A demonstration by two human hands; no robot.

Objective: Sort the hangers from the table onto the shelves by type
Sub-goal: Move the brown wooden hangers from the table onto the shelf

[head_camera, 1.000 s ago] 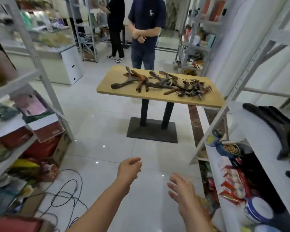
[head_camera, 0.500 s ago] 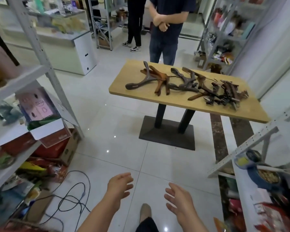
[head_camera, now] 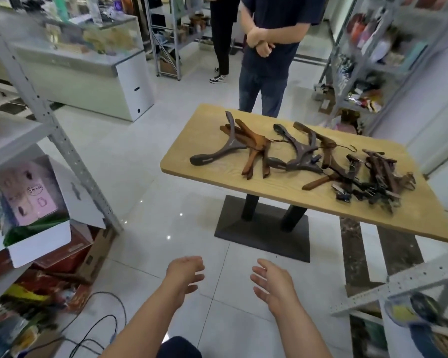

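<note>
Now, step up to the hangers (head_camera: 295,161), strewn in a loose row across the bench (head_camera: 199,135) at centre right of the frame. Sort by eye before touching: dark wide hangers (head_camera: 217,155) toward the left end, brown wooden ones (head_camera: 254,148) crossing them, clip hangers (head_camera: 380,174) heaped at the right end. Probably best to take one kind per trip and start at the less tangled left end. Lift straight up and free each hook first; likely to snag otherwise, above all in the clip heap.

Carrying nothing: left hand (head_camera: 185,271) and right hand (head_camera: 272,282) low in the frame centre, fingers (head_camera: 259,276) loose, slightly curled and spread, palms roughly facing. Well short of the hangers, below and left of them, with bare floor between and no contact.

Further out, mind the shelves (head_camera: 69,151) along the left edge and at the lower right corner, a person (head_camera: 267,47) standing just behind the bench at top centre, and a cable (head_camera: 106,293) on the floor at lower left.
</note>
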